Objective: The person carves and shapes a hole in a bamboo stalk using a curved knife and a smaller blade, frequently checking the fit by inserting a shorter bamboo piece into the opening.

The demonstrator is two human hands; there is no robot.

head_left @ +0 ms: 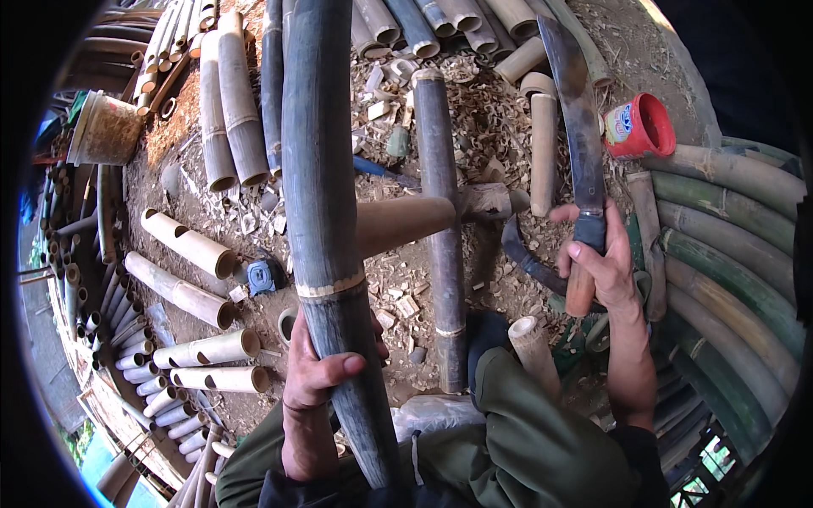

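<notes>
Left hand [318, 377] is clamped around a dark bamboo pole [326, 195], fingers wrapped just below a pale node ring, thumb lying across the front. The pole runs steeply up the middle of the view from the person's lap to the top edge. Right hand [601, 258] is closed on the wooden handle of a machete [576, 127], blade pointing up and away, held well to the right of the pole and not touching it.

Below the pole, the person's knees in green trousers [525, 432] fill the lower edge. A second dark pole [442, 220] lies on the ground between the two hands, crossed by a tan cut tube [398, 222]. A curved sickle blade [529, 258] lies near the right hand.

Ground is covered in chips and shavings. Short pale bamboo sections [199, 296] lie in rows to the left, with a tape measure [264, 275] among them. A red plastic cup [644, 127] sits on its side at upper right, beside stacked green bamboo [728, 254]. A grimy bucket [106, 129] stands at far left.
</notes>
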